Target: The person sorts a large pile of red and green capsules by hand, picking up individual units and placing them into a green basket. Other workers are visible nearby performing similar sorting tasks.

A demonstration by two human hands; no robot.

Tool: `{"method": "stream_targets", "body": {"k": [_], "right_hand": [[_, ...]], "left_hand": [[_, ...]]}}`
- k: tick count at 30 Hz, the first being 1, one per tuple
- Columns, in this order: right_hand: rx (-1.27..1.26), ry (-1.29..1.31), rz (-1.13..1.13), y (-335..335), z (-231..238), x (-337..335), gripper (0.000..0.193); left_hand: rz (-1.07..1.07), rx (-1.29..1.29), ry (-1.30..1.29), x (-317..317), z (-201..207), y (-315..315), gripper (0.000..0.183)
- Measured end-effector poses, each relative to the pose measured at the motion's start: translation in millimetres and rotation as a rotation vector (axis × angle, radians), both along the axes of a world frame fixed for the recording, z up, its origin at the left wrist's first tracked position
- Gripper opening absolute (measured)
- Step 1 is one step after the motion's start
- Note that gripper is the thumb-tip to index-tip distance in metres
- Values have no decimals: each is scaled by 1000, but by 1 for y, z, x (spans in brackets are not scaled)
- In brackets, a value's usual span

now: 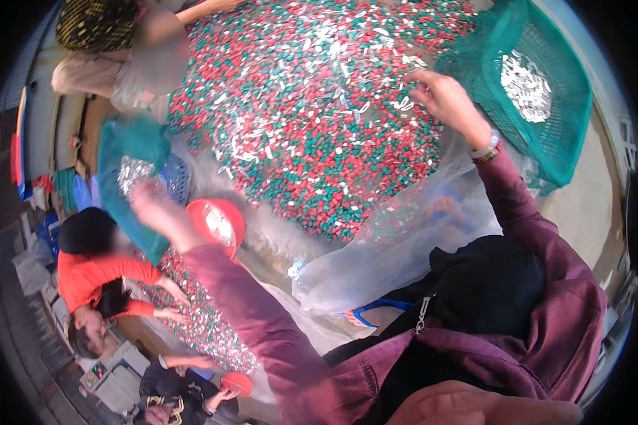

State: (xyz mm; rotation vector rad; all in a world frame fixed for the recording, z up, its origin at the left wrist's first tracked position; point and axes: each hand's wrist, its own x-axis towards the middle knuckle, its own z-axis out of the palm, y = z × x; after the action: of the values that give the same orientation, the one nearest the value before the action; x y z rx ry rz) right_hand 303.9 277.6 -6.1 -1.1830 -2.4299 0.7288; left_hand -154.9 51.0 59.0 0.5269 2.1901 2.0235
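A wide spread of small red and green pieces (312, 142) lies before me, with white strips and bits scattered through it. My right hand (443, 100) hovers at its right side, fingers bent and apart, close to some white strips (404, 104). No piece shows in its fingers. My left hand (156, 209) is stretched out to the left, smeared by motion, so its fingers cannot be read. It is near a blue basket (177, 177) draped with green netting (110, 159), which holds shiny white pieces. Just right of my left wrist stands a red bowl (220, 219) with white contents.
A green basket (571, 134) lined with netting holds white strips (526, 86) at the right. Clear plastic sheeting (397, 248) lies along the near edge. Another person's arm (209, 10) reaches in at the far left. Two people work by a second heap (205, 319) at lower left.
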Motion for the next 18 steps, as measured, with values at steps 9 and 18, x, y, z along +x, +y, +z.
{"method": "stream_targets", "body": {"k": [9,18], "right_hand": [[304,163,234,-9,-138,26,20],[122,-213,118,-5,-155,5,30]], "left_hand": [[-988,-914,682,241,-167,132,43],[-966,-739,491,247,-182,134,32]]}}
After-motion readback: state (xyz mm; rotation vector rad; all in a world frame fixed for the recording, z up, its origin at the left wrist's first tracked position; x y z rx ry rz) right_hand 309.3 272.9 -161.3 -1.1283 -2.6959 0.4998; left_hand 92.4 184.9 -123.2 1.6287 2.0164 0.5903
